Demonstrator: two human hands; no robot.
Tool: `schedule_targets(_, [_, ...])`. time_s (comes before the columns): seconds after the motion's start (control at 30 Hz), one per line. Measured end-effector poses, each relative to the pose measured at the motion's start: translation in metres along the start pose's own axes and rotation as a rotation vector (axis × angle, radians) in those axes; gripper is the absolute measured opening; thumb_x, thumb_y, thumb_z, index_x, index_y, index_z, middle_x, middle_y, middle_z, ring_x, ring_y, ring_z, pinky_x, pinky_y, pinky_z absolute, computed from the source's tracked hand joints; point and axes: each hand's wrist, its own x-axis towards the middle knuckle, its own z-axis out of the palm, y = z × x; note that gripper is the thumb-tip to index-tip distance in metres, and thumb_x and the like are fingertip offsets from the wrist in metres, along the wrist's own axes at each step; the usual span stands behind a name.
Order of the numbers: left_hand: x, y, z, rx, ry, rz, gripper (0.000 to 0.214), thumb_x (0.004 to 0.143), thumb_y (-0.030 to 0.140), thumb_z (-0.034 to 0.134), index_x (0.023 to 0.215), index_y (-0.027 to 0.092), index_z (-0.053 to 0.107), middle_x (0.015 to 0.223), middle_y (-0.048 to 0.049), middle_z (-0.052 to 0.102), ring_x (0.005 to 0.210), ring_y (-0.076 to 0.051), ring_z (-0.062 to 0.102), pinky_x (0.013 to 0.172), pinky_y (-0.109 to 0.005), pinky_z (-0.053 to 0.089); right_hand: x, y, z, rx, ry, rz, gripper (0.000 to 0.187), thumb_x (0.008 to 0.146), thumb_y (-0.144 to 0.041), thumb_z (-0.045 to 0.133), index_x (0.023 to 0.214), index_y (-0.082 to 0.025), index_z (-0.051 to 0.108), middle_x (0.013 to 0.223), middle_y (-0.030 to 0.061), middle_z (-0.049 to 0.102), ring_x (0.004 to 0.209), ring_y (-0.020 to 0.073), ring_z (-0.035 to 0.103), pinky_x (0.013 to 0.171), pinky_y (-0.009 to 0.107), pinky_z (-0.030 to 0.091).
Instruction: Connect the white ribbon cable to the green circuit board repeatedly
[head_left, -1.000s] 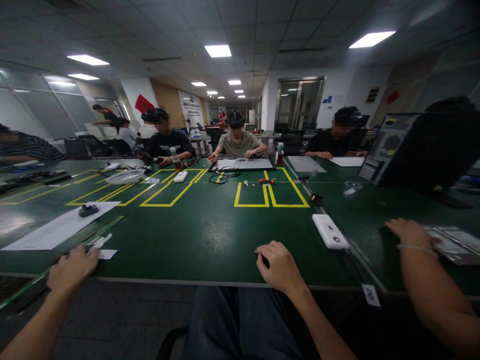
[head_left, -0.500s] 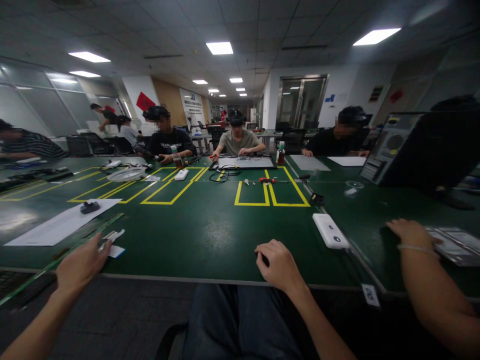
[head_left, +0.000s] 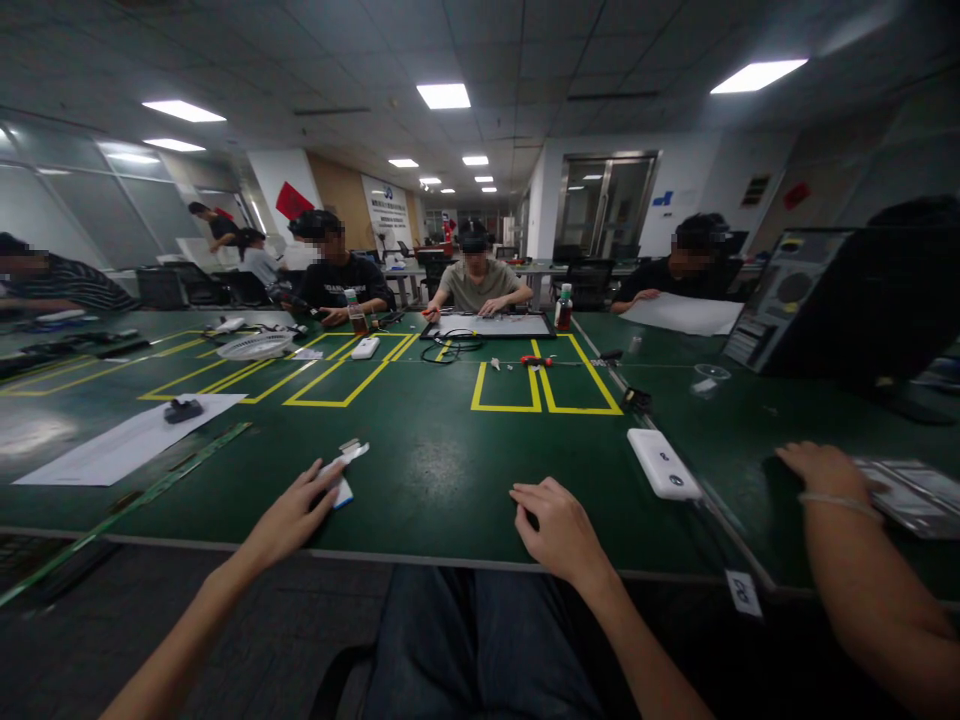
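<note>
At the far left a white paper sheet (head_left: pixel 112 450) lies on the green table (head_left: pixel 450 450) with a small black object (head_left: pixel 184 410) on it; just to its right a long green strip (head_left: pixel 150 490) runs slantwise toward the table's near edge. The left hand (head_left: pixel 289 520) reaches over that edge with fingers stretched forward, and its fingertips pinch and press a small white tool with a blue tip (head_left: pixel 341 475) that lies flat on the table near the front edge; whether the tool is lifted at all I cannot tell. To the right the right hand (head_left: pixel 559 525) rests on the table, loosely curled, its fingers bent around something small and dark that is mostly hidden; right of it a white rectangular device (head_left: pixel 664 463) lies by the seam between two tables; further right a co-worker's hand (head_left: pixel 825 470) with a thin wrist band lies flat beside a tray of parts (head_left: pixel 911 490).
</note>
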Motion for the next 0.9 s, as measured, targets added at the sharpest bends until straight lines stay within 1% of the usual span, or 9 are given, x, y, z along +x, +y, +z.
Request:
schedule_targets(0.07, [0.0, 0.032, 0.01, -0.049, -0.047, 0.181, 0.056, 0.104, 0.042, 0.034, 0.156, 0.026, 0.05, 0.161, -0.0029, 0.047, 0.157, -0.029, 0.03, 0.126, -0.05, 0.029, 0.0, 0.001, 0.001, -0.014, -0.002, 0.003, 0.031, 0.094, -0.013, 0.058, 0.117, -0.023, 0.077, 0.123, 0.0036, 0.075, 0.1, 0.0219, 0.065, 0.095, 0.038, 0.056])
schedule_targets(0.13, [0.0, 0.067, 0.017, -0.093, -0.078, 0.314, 0.055, 0.107, 0.039, 0.033, 0.159, 0.026, 0.043, 0.165, -0.0023, 0.04, 0.159, -0.028, 0.022, 0.129, -0.053, 0.022, 0.0, 0.001, 0.001, -0.025, 0.0, -0.001, 0.032, 0.094, -0.013, 0.058, 0.118, -0.023, 0.077, 0.125, 0.0039, 0.075, 0.1, 0.022, 0.065, 0.095, 0.039, 0.056])
schedule_targets(0.23, [-0.001, 0.117, 0.021, -0.159, -0.131, 0.446, 0.056, 0.108, 0.039, 0.035, 0.163, 0.028, 0.035, 0.168, -0.0017, 0.034, 0.161, -0.028, 0.016, 0.13, -0.056, 0.02, 0.0, 0.0, -0.001, -0.013, 0.002, -0.031, 0.037, 0.095, -0.013, 0.056, 0.127, -0.023, 0.072, 0.123, 0.0052, 0.075, 0.101, 0.0219, 0.066, 0.095, 0.039, 0.056])
schedule_targets(0.33, [0.0, 0.163, 0.021, -0.218, -0.214, 0.578, 0.058, 0.108, 0.037, 0.038, 0.165, 0.03, 0.029, 0.17, 0.0006, 0.028, 0.161, -0.027, 0.01, 0.131, -0.054, 0.018, 0.0, -0.001, -0.005, 0.004, 0.006, -0.068, 0.041, 0.095, -0.012, 0.054, 0.133, -0.022, 0.068, 0.117, 0.0065, 0.076, 0.104, 0.022, 0.068, 0.095, 0.038, 0.055])
schedule_targets(0.47, [0.002, 0.206, 0.023, -0.263, -0.289, 0.726, 0.062, 0.107, 0.03, 0.039, 0.167, 0.031, 0.021, 0.172, 0.0015, 0.023, 0.161, -0.023, 0.016, 0.132, -0.049, 0.021, -0.001, -0.001, -0.004, 0.011, 0.007, -0.108, 0.042, 0.094, -0.013, 0.055, 0.132, -0.023, 0.068, 0.129, 0.0074, 0.073, 0.12, 0.0225, 0.067, 0.104, 0.04, 0.051])
schedule_targets(0.53, [0.002, 0.218, 0.026, -0.259, -0.28, 0.761, 0.063, 0.107, 0.028, 0.039, 0.167, 0.03, 0.019, 0.172, 0.0008, 0.021, 0.16, -0.023, 0.019, 0.132, -0.048, 0.02, -0.001, 0.0, -0.003, 0.009, -0.002, -0.108, 0.042, 0.094, -0.013, 0.055, 0.132, -0.023, 0.068, 0.133, 0.0073, 0.071, 0.123, 0.0226, 0.066, 0.106, 0.04, 0.05])
schedule_targets(0.63, [0.0, 0.224, 0.031, -0.235, -0.229, 0.769, 0.064, 0.108, 0.028, 0.038, 0.168, 0.029, 0.016, 0.172, 0.0001, 0.022, 0.161, -0.023, 0.016, 0.132, -0.05, 0.018, -0.001, 0.001, 0.0, 0.014, -0.009, -0.081, 0.039, 0.094, -0.013, 0.055, 0.129, -0.023, 0.07, 0.131, 0.0067, 0.072, 0.12, 0.0219, 0.068, 0.105, 0.039, 0.05])
schedule_targets(0.77, [-0.007, 0.222, 0.03, -0.22, -0.185, 0.75, 0.063, 0.11, 0.033, 0.035, 0.168, 0.03, 0.013, 0.172, 0.0011, 0.022, 0.161, -0.024, 0.01, 0.132, -0.05, 0.019, -0.001, 0.001, 0.001, 0.024, -0.014, -0.056, 0.035, 0.095, -0.013, 0.053, 0.123, -0.022, 0.073, 0.128, 0.0068, 0.074, 0.118, 0.0221, 0.069, 0.104, 0.04, 0.048])
schedule_targets(0.9, [-0.009, 0.215, 0.027, -0.206, -0.176, 0.744, 0.062, 0.111, 0.041, 0.032, 0.168, 0.031, 0.011, 0.173, 0.0009, 0.017, 0.162, -0.024, 0.009, 0.132, -0.048, 0.02, -0.001, 0.0, 0.001, 0.03, -0.031, -0.04, 0.034, 0.096, -0.013, 0.053, 0.121, -0.023, 0.074, 0.125, 0.0066, 0.075, 0.118, 0.0217, 0.069, 0.104, 0.04, 0.047])
